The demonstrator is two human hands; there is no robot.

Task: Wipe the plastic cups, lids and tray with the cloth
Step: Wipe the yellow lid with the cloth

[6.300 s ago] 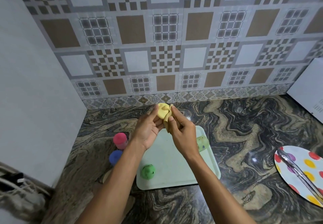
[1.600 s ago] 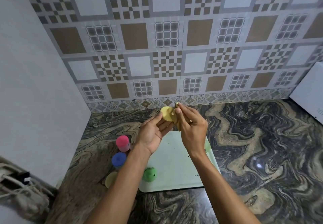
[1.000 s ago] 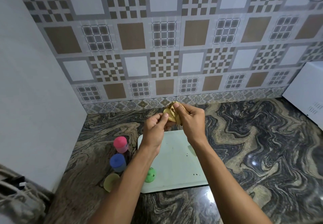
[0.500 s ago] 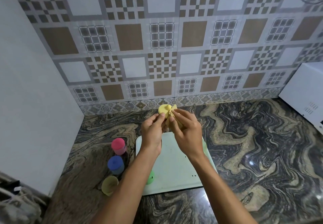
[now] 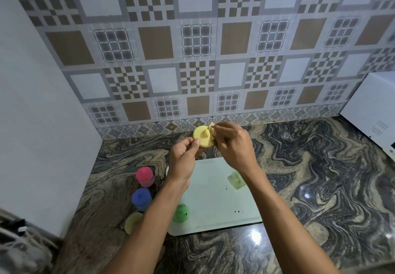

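Yellow lid [image 5: 203, 137] sits pinched at its lower edge between the thumb and fingers of my left hand [image 5: 183, 162], its round face with a small raised nub turned toward me, held up in the air over the far end of the tray [image 5: 215, 199]. My right hand [image 5: 232, 145] is closed around a bunched piece of cloth [image 5: 211, 126], pressing it against the lid's right side; only a small yellowish fold of the cloth shows above my fingers, the rest is hidden in my grip. Both hands are close together and touching the lid from opposite sides. The pale green tray lies flat on the marbled stone counter [image 5: 320, 177] below my forearms, with a few dark specks on its surface. A green lid [image 5: 180, 213] rests on the tray's near left corner, partly behind my left forearm, and a pale green cup [image 5: 236, 180] lies on the tray toward its right side, half covered by my right wrist. Off the tray, to its left on the counter, stand a pink cup [image 5: 145, 176] and, just nearer to me, a blue cup [image 5: 141, 198], each upside down as far as I can tell, and nearer still a pale yellow-green cup [image 5: 133, 222]. A white appliance [image 5: 372, 113] stands at the counter's far right against the patterned tile wall [image 5: 196, 49].
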